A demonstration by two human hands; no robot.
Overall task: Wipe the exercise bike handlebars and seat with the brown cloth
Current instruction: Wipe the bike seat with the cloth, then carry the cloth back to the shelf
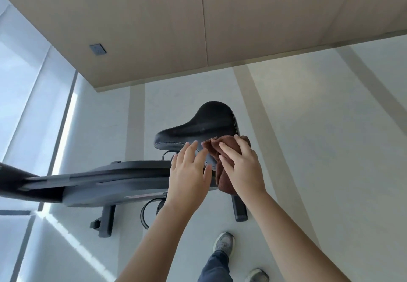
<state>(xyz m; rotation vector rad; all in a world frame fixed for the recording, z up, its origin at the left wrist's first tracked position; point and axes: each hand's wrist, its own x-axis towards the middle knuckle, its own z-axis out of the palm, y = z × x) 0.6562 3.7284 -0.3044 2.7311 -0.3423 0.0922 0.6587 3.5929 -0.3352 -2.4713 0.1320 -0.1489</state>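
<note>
The exercise bike's black padded seat (209,125) stands in the middle of the view, its frame (110,180) stretching left. A bunched brown cloth (217,149) lies against the near edge of the seat and hangs down below it. My right hand (240,165) lies on the cloth with fingers spread and lightly curved over it. My left hand (189,171) is beside it on the left, fingers straight, fingertips near the seat's edge and the cloth. The handlebars are out of view, apart from a dark blurred part at the far left edge.
A wood-panelled wall (198,21) with a grey socket (98,49) runs behind the bike. The floor (308,149) is pale with beige stripes. The bike's rear foot (239,209) and front stabiliser (106,222) rest on it. My shoes (223,243) stand below the seat.
</note>
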